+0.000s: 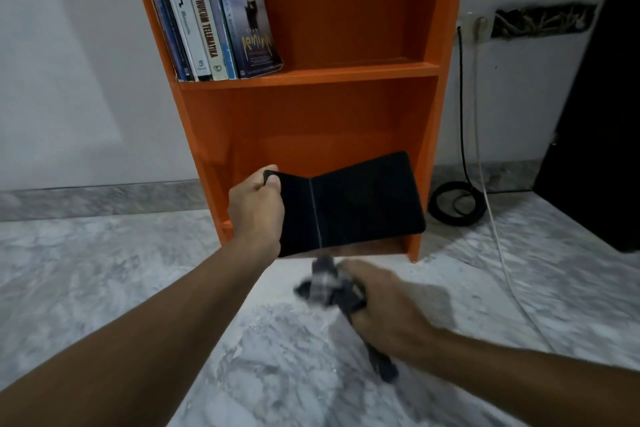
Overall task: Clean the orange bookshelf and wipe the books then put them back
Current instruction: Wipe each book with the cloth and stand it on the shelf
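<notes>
Orange bookshelf [311, 114]: head view; it stands on the marble floor [104, 270] against the wall, and its upper shelf carries a row of books [207, 10] leaning left against the side panel.
Black book [353, 201]: spread open, dark cover toward the camera, held in the air in front of the lower shelf.
Left hand [256, 208]: grasps the book's left edge, thumb over the top corner, fingers wrapped behind.
Right hand [384, 302]: clenched round a dark cloth [329, 284], just below the book and blurred; the cloth looks clear of the cover.
Risk, one-edge hold: a firm wipe could twist the open cover out of the fingers.
Risk, leaning row: nudging it while returning the book may topple the outermost volume.
</notes>
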